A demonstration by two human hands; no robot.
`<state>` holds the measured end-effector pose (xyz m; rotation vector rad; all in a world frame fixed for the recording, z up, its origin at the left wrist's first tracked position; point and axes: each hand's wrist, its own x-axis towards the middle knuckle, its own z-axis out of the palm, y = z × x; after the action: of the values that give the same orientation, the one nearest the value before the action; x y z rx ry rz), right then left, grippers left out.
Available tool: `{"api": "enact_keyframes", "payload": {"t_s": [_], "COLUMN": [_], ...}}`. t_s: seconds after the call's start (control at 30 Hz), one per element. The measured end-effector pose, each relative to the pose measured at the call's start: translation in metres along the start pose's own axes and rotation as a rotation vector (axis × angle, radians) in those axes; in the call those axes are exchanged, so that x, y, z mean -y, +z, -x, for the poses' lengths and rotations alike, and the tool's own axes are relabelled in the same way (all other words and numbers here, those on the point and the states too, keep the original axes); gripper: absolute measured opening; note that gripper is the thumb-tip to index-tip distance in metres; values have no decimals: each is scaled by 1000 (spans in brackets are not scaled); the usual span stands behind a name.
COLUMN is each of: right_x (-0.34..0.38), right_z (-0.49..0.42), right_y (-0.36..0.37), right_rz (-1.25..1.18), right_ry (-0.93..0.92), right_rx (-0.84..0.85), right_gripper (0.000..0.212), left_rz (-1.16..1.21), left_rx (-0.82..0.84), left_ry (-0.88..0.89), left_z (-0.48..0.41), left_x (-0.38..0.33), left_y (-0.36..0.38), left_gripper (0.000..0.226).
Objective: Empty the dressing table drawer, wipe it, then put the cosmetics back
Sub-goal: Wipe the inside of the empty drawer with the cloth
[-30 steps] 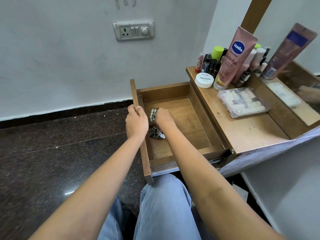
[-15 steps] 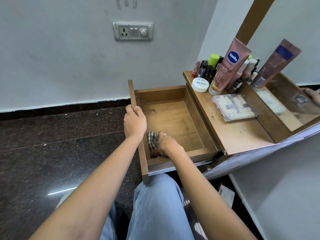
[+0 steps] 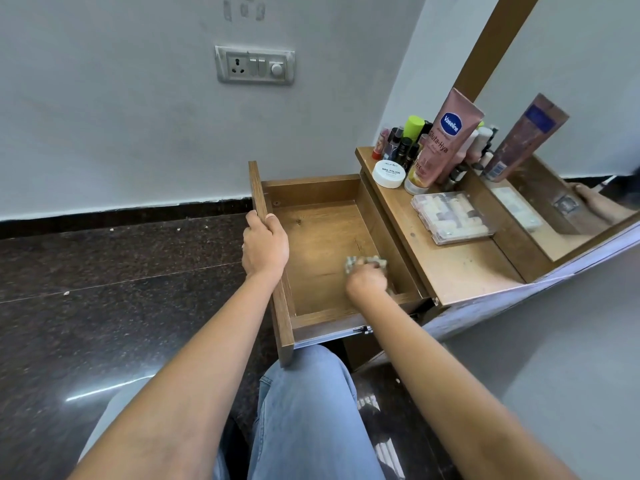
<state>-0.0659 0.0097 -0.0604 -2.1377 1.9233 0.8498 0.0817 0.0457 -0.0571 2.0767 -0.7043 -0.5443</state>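
Drawer emptied. Wiping now, cloth squeezed in right hand, left hand curled round drawer front. Cosmetics, beyond right hand, not yet back.

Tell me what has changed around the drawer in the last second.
The right hand slid the cloth across the drawer floor, from beside the front panel, through the near corner, over to the side by the table top. It held the cloth throughout. Unchanged: the left hand keeps its grip on the front panel, the drawer stays open and emptied, and the cosmetics stand on the table top.
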Motion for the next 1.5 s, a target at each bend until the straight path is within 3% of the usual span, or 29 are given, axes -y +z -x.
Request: {"api": "enact_keyframes", "payload": {"t_s": [0.2,0.4,0.53,0.67,0.87,1.17,1.37,1.5], "right_x": [-25,12,51,68,59,-36,-36,-2], "right_z": [-4,14,27,27,22,7,8,20], "right_y": [-14,-8,-13,-23,-2,-12,-21,-18], "right_rz": [-72,-104,-216,-158,-250,-7,-103,-192], "right_ry": [-4,-104,-210,-278,-211,-27,-31,-149], "right_rx": [8,-39,118,241,150,-101,-48,11], "right_gripper": [43,45,39,38,54,35,35,29], "left_rz": [25,50,67,93,81,101,117,108], "left_rx": [-1,-10,-6,-8,14,20,8,-2], "left_ry": [-9,-25,-25,-16,2,-6,-25,-23], "left_z": [-1,-1,-1,-2,-3,-2,0,-5], "left_x": [-1,1,2,3,6,3,-3,2], "left_y": [0,1,1,2,2,5,8,5], "left_gripper": [48,49,49,49,50,52,52,51]}}
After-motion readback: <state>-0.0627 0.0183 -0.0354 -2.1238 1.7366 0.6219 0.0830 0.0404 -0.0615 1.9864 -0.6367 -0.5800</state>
